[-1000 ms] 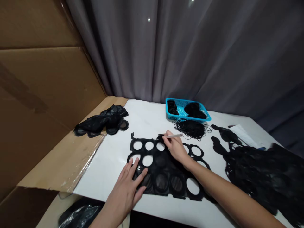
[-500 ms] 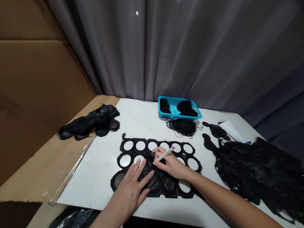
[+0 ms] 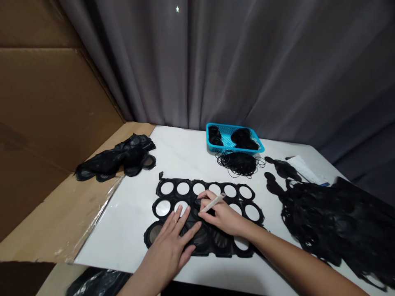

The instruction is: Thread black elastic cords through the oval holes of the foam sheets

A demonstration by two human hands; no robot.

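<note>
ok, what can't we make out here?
Head view:
- White tool: lower end lost in the right grip
- Black sheet: partly covered by both the left grip and the right
- Black heap: cut off by right edge
- Blue basket: contents too small

Compared with one second ago, the right hand (image 3: 220,213) is at the middle row of the black sheet (image 3: 212,242), no longer at its far edge. Its white stick (image 3: 213,202) slants more steeply. The left hand (image 3: 175,238) lies farther right, upon that row's second hole (image 3: 182,203).

There are two hands (image 3: 173,242) (image 3: 222,214), one tool (image 3: 214,202), one basket (image 3: 227,141).
</note>
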